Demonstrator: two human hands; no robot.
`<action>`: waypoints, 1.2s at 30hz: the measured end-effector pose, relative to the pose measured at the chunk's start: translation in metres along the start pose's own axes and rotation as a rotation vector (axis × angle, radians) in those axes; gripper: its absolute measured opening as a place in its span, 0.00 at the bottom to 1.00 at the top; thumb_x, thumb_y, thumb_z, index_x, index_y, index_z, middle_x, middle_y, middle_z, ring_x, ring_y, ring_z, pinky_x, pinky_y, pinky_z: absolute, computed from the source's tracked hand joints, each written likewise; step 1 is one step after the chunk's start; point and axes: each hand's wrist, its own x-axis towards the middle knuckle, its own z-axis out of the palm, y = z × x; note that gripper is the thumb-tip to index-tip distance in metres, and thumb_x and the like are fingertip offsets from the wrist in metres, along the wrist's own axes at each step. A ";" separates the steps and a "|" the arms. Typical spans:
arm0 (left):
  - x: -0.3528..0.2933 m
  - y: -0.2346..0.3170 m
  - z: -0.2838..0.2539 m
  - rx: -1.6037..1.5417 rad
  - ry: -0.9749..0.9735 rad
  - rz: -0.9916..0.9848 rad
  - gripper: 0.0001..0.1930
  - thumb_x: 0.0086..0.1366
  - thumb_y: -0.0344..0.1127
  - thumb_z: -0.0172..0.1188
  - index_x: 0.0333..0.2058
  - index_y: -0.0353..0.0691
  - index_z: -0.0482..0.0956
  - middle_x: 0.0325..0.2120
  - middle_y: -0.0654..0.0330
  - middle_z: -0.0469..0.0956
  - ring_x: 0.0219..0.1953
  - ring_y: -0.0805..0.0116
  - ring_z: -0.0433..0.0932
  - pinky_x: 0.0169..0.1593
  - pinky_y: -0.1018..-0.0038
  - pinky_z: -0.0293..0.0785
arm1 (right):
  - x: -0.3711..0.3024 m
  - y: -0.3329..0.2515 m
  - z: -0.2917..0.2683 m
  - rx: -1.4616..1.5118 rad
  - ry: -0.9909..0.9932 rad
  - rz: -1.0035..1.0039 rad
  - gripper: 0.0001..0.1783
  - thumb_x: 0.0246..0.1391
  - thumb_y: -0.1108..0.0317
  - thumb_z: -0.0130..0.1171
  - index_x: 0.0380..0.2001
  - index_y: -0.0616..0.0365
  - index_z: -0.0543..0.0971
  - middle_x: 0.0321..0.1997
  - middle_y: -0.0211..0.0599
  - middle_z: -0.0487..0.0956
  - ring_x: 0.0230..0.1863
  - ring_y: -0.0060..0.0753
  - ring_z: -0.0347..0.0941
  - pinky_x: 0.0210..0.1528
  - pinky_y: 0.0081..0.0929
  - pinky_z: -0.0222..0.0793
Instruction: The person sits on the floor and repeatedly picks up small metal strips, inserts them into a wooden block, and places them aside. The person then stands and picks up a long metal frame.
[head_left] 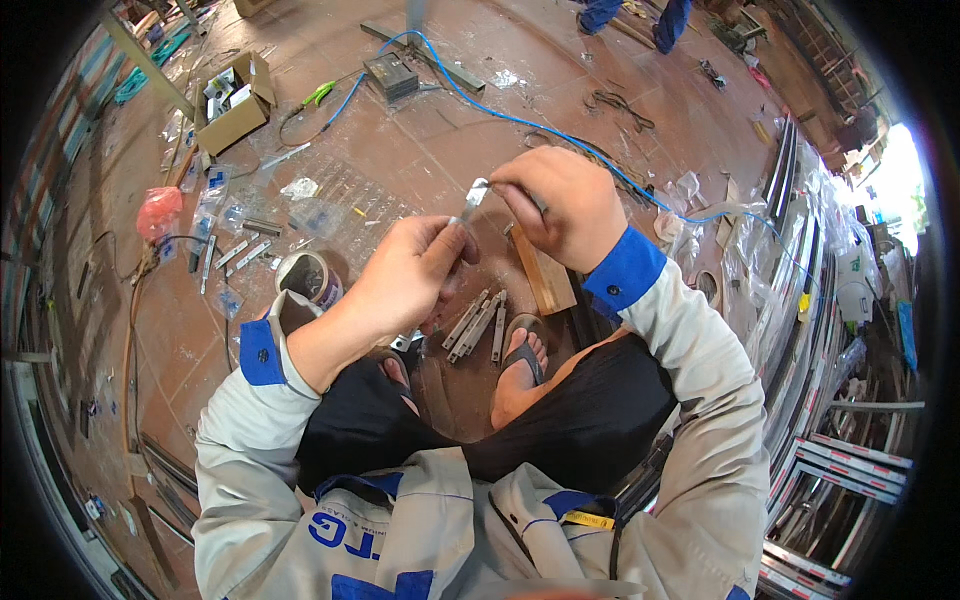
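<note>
Pinched one small, flat, shiny silver metal strip (474, 200) between thumb and fingers of the bare left hand (400, 262), up and left of a tan, oblong wooden block (541, 270). Curled the bare right hand (562, 205) closed at the strip's upper end; could not tell a grip from a touch. Wore a pale grey cloth jacket (700, 385) with blue lettering. Saw just left of the block at least four slim silver metal bars (480, 328); farther left, one ring-shaped tape roll (329, 288); far up-left, one open brown cardboard box (238, 128).
</note>
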 end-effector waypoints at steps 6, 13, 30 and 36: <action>-0.012 -0.039 0.026 0.100 -0.204 -0.050 0.18 0.81 0.44 0.53 0.38 0.35 0.82 0.17 0.64 0.74 0.14 0.74 0.72 0.17 0.73 0.67 | 0.014 0.030 -0.016 0.141 0.232 0.380 0.05 0.62 0.73 0.67 0.41 0.60 0.86 0.39 0.44 0.87 0.38 0.39 0.85 0.43 0.32 0.79; 0.001 -0.011 -0.004 -0.164 -0.141 -0.070 0.20 0.83 0.41 0.47 0.47 0.27 0.79 0.18 0.61 0.74 0.11 0.71 0.69 0.14 0.72 0.63 | 0.007 -0.005 -0.012 0.191 -0.026 0.084 0.10 0.57 0.78 0.69 0.42 0.59 0.86 0.40 0.42 0.84 0.42 0.45 0.82 0.47 0.34 0.77; 0.002 -0.019 0.007 -0.140 0.008 -0.027 0.14 0.83 0.35 0.48 0.49 0.31 0.80 0.22 0.62 0.76 0.12 0.75 0.70 0.15 0.76 0.63 | -0.005 -0.006 0.003 0.154 -0.210 -0.098 0.10 0.55 0.71 0.69 0.41 0.53 0.85 0.37 0.37 0.81 0.39 0.48 0.81 0.44 0.42 0.76; 0.005 -0.029 0.005 0.404 0.118 0.309 0.12 0.78 0.32 0.53 0.43 0.30 0.82 0.24 0.51 0.80 0.22 0.62 0.77 0.30 0.65 0.74 | -0.005 -0.007 0.009 0.067 0.029 0.156 0.08 0.60 0.74 0.67 0.43 0.57 0.86 0.36 0.40 0.84 0.36 0.37 0.84 0.40 0.32 0.79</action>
